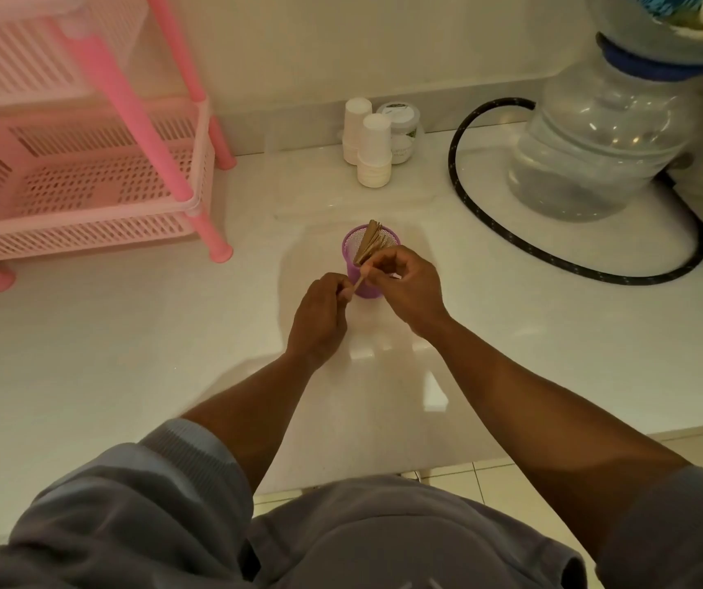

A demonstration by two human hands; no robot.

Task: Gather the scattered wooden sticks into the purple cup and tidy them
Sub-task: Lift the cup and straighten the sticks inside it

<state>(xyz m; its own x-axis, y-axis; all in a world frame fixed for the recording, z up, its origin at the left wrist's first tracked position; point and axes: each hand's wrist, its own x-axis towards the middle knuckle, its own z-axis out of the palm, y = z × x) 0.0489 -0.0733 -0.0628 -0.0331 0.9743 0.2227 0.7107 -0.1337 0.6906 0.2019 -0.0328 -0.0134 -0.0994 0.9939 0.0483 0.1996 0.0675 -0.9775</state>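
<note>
A purple mesh cup (354, 248) stands upright on the white counter (128, 333), near its middle. Several wooden sticks (371, 242) lean together inside it, fanned toward the far rim. My left hand (320, 318) sits just left of the cup, fingers pinched on the lower end of one wooden stick (360, 278) that slants up toward the cup. My right hand (409, 286) is in front of the cup on the right, fingertips closed on the upper part of that same stick near the bundle. The cup's near wall is partly hidden by both hands.
A pink plastic rack (86, 172) stands at the back left. Stacked white paper cups (373, 150) and a small jar (402, 129) stand against the wall. A large water bottle (596, 138) and a looping black hose (511, 244) fill the right. The counter's front edge (511, 452) lies near my body.
</note>
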